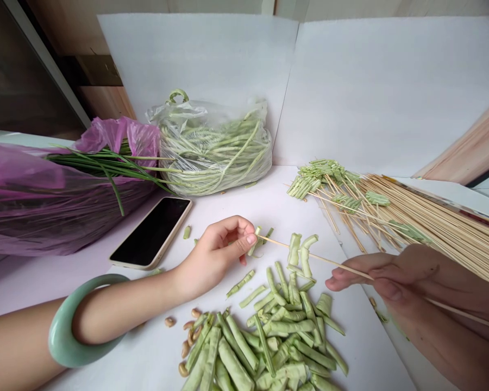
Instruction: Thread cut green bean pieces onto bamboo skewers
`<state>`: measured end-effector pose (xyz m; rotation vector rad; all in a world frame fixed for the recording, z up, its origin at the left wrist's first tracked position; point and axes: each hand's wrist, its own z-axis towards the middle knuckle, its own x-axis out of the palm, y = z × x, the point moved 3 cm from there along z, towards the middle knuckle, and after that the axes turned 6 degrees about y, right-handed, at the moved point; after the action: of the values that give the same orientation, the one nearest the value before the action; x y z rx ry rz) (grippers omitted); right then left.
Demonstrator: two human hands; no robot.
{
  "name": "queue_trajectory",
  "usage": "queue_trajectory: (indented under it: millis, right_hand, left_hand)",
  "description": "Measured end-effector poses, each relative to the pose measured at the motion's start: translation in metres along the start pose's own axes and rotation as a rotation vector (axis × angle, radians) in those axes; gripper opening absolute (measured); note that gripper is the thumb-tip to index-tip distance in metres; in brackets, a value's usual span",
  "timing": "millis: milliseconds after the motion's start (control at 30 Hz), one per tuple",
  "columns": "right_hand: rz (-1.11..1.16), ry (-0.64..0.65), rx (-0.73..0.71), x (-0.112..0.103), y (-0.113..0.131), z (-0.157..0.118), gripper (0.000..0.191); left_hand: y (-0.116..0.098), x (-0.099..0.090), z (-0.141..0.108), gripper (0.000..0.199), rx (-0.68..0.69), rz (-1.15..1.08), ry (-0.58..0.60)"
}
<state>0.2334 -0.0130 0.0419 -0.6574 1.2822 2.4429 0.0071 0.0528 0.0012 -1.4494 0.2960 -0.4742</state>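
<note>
My left hand (224, 252), with a green bangle on its wrist, pinches a short piece of green bean (254, 241) between thumb and fingers. A thin bamboo skewer (309, 254) runs from that piece across to my right hand (411, 288), which grips it between thumb and fingers. The skewer's tip meets the bean piece; whether it has pierced it is hidden by my fingers. Below both hands lies a heap of cut bean pieces (277, 336) on a white sheet. Several beige seeds (186, 348) lie at the heap's left edge.
A phone (150, 233) lies at left, beside a purple bag (57, 201) with long green stalks. Behind stands a clear bag of long beans (220, 149). Many bare skewers (444, 212) are at right, near skewered bean pieces (321, 176). White panels (204, 60) stand at the back.
</note>
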Motion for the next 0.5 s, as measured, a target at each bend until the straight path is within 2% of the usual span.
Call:
queue_trajectory:
  millis: [200,500]
  right_hand:
    - [-0.135,0.074,-0.052,0.0009,0.0016,0.0013,0.017]
    - [-0.125,0.012,-0.055,0.0072,0.0036,0.006,0.017]
  left_hand:
    - [0.0028,0.0014,0.0016,0.023,-0.07,-0.228,-0.01]
    - [0.0046,0.0001,0.002,0.018,-0.03,-0.251,0.006]
